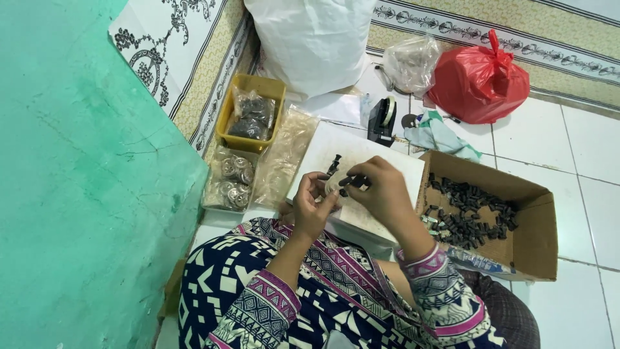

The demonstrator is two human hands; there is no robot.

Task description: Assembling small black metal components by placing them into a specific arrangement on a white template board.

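The left hand pinches a small dark part in its fingers above the white board on the lap; the right hand pinches more dark parts beside it; the cardboard box of such pieces lies just right, on the tiled floor.

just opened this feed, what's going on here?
A person seated on the floor works over a white board on their lap. The left hand pinches a small dark metal piece, and the right hand holds another small dark part against it. An open cardboard box of similar small dark parts sits at their right, and a yellow plastic tray of bagged pieces lies ahead on the left.
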